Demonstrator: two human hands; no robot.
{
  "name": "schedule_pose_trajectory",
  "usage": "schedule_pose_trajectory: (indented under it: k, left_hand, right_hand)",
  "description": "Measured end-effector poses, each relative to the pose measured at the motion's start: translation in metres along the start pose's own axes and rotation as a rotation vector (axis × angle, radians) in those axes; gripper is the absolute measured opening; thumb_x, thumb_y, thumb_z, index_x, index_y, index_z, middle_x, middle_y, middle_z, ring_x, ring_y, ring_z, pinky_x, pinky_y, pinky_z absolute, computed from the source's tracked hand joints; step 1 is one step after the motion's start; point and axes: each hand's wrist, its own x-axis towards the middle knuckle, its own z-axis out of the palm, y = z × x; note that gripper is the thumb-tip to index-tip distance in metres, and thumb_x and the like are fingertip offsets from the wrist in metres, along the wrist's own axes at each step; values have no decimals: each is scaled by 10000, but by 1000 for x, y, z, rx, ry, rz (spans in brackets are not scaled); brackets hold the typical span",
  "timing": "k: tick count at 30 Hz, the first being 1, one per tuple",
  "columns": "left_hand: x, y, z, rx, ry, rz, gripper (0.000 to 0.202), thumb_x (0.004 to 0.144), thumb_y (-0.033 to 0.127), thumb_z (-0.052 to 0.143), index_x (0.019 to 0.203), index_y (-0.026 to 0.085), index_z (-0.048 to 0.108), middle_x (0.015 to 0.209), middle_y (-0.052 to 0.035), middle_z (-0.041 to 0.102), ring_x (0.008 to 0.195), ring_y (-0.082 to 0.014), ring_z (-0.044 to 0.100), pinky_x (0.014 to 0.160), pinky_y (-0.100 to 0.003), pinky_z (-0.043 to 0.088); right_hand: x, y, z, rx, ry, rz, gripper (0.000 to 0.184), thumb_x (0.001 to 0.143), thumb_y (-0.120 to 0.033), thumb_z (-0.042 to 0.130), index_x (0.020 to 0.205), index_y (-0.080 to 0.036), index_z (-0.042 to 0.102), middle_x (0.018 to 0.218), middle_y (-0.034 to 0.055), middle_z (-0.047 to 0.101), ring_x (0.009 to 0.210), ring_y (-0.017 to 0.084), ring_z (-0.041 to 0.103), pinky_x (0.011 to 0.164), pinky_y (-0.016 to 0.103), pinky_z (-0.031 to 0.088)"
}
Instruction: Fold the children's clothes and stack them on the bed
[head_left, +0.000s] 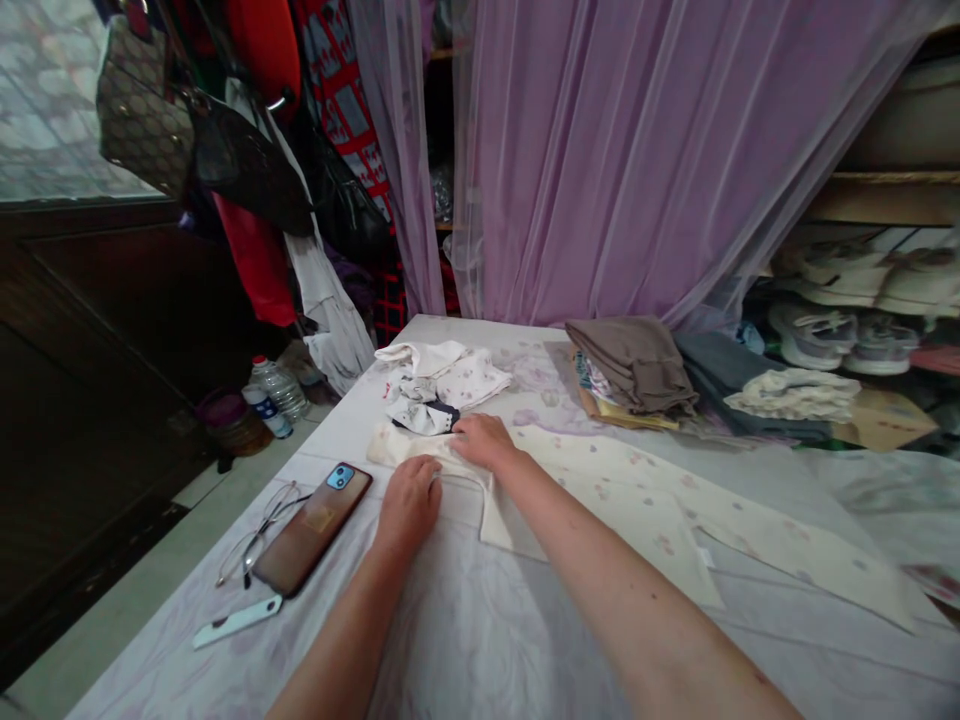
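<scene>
A cream garment (645, 495) with small pink prints lies spread flat across the bed, its legs reaching to the right. My left hand (409, 500) rests on its left end, fingers curled down on the cloth edge. My right hand (484, 440) lies just beyond, fingers bent and pressing the same end of the garment. A small heap of crumpled white and dark clothes (435, 390) sits right behind both hands.
A phone (315, 525) in a brown case, glasses (259, 530) and a white strip (236, 620) lie at the bed's left edge. Folded clothes (637, 370) are stacked at the back right. Bottles (277, 390) stand on the floor; a purple curtain (600, 150) hangs behind.
</scene>
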Motion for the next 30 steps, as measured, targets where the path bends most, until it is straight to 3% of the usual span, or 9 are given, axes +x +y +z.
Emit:
schedule_pose_trajectory:
  k: [5, 10, 13, 16, 20, 22, 25, 27, 30]
  left_hand:
    - [-6, -3, 8, 3, 82, -11, 232, 869, 185, 463, 1036, 243, 613, 1282, -106, 599, 1257, -256, 507, 1083, -487, 429]
    - [-6, -2, 11, -17, 82, -34, 243, 856, 182, 477, 1042, 265, 610, 1228, -98, 627, 1213, -257, 542, 1074, -493, 440]
    - [-4, -2, 10, -54, 96, -34, 247, 848, 164, 471, 1022, 263, 615, 1207, -98, 638, 1201, -256, 552, 1068, -494, 443]
    - [-3, -6, 9, -129, 99, -69, 255, 841, 138, 446, 989, 248, 623, 1178, -99, 661, 1169, -249, 578, 1037, -484, 464]
    - [0, -21, 11, -272, 159, -272, 280, 844, 153, 412, 1001, 237, 629, 1178, -87, 678, 1101, -233, 623, 972, -456, 504]
    - [1, -27, 12, -333, 190, -359, 289, 843, 167, 408, 1024, 240, 622, 1170, -70, 686, 1087, -219, 635, 963, -430, 511]
    - [3, -31, 12, -369, 200, -397, 283, 845, 185, 415, 1035, 244, 616, 1170, -55, 689, 1095, -204, 636, 968, -393, 508]
    - [3, -30, 11, -383, 205, -398, 267, 840, 184, 425, 1010, 243, 622, 1153, -57, 694, 1079, -201, 643, 955, -381, 514]
    - [4, -26, 9, -417, 227, -400, 242, 822, 177, 443, 963, 232, 632, 1109, -66, 708, 1035, -199, 658, 917, -372, 530]
  right_hand:
    - [13, -4, 9, 26, 70, 43, 209, 873, -387, 557, 906, -250, 711, 987, 44, 718, 993, 209, 621, 869, 320, 400]
    - [27, 2, 9, 115, 133, 119, 251, 871, -334, 532, 1071, -249, 657, 1129, 51, 665, 1080, 210, 584, 900, 321, 416]
    - [41, -5, 8, 150, 145, 127, 533, 831, -435, 597, 1321, -242, 513, 1399, 111, 490, 1260, 255, 476, 984, 366, 397]
    - [58, -18, 8, 157, 62, 171, 878, 746, -582, 669, 1478, -267, 301, 1559, 162, 240, 1394, 343, 300, 1029, 479, 363]
    - [83, -33, 8, 141, 3, 178, 1098, 679, -596, 734, 1528, -351, 83, 1613, 142, 8, 1444, 390, 138, 1012, 580, 352]
    - [94, -36, 8, 101, -8, 193, 1139, 658, -567, 765, 1531, -352, 65, 1605, 159, 43, 1424, 404, 181, 989, 593, 365]
    - [107, -34, 8, 30, -22, 210, 1058, 675, -523, 771, 1524, -333, 169, 1501, 189, 312, 1325, 389, 367, 944, 534, 410]
    - [113, -31, 7, -19, -22, 197, 819, 755, -452, 719, 1468, -319, 336, 1372, 169, 478, 1223, 345, 489, 911, 458, 435]
    - [116, -26, 5, -66, -3, 157, 469, 878, -284, 560, 1343, -298, 502, 1213, 120, 611, 1103, 268, 588, 883, 372, 442]
